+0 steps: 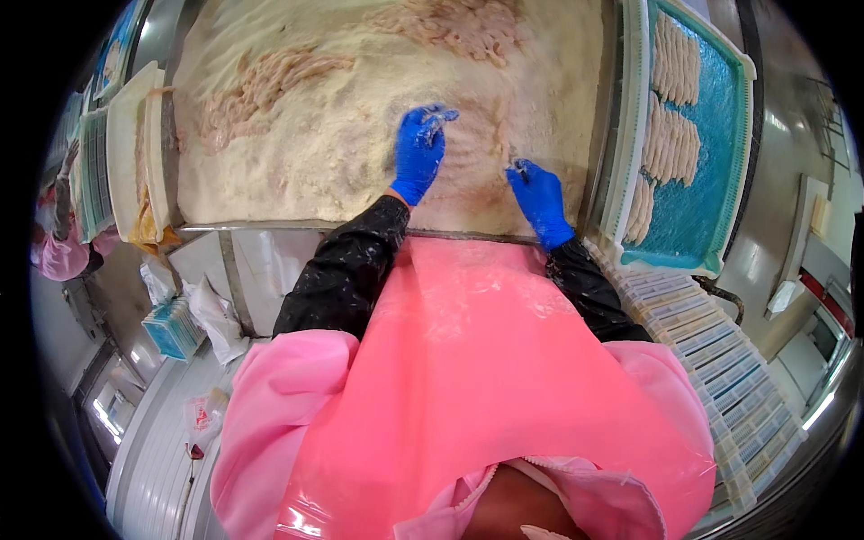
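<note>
The left hand (420, 151) and right hand (537, 200) curl narrowly over pale powder (315, 171); whether they grip anything, I cannot tell. Pale strips (670, 144) line a blue-bottomed tray (722, 148) at two o'clock.

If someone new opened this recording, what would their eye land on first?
The glossy pink apron filling the lower middle stands out first. Above it, the blue-gloved left hand and right hand are over a wide bed of pale powder, with pinkish pieces toward its far side. At the right, a turquoise tray holds three groups of whitish strips.
</note>
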`<state>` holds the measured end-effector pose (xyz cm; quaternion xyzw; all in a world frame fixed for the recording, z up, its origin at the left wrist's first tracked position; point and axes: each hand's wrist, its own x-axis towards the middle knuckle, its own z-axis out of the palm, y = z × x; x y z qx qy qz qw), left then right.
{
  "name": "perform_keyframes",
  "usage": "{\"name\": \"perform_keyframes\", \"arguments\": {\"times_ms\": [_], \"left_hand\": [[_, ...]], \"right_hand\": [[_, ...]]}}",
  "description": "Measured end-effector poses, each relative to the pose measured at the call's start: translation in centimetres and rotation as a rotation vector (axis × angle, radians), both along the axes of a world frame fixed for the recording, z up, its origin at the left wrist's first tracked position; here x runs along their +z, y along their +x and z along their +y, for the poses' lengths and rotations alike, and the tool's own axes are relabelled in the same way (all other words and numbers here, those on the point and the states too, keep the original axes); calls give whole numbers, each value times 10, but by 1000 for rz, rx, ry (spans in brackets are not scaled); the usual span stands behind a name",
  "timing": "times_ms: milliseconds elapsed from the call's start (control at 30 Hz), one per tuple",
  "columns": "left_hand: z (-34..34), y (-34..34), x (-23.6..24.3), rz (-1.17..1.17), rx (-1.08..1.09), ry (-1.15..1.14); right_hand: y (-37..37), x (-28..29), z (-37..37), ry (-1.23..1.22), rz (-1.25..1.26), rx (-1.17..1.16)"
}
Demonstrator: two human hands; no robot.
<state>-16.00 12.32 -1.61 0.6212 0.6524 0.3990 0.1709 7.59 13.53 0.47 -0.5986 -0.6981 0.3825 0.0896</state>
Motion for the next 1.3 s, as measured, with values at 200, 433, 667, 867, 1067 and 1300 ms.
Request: {"name": "perform_keyframes", "arguments": {"times_ms": [200, 433, 667, 867, 1067, 1300], "left_hand": [[44, 70, -12, -510, 229, 62], [58, 102, 0, -1543, 280, -253], [24, 103, -67, -2229, 82, -168], [27, 95, -20, -2164, 25, -633], [9, 80, -13, -2274, -281, -564], [-4, 78, 50, -1625, 84, -776]], "right_hand": [[-6, -53, 60, 284, 674, -356], [-35, -68, 70, 480, 90, 12], [-62, -50, 12, 126, 564, 65], [-52, -64, 17, 247, 454, -34], [-25, -55, 16, 420, -70, -61], [1, 6, 30, -530, 972, -443]]}}
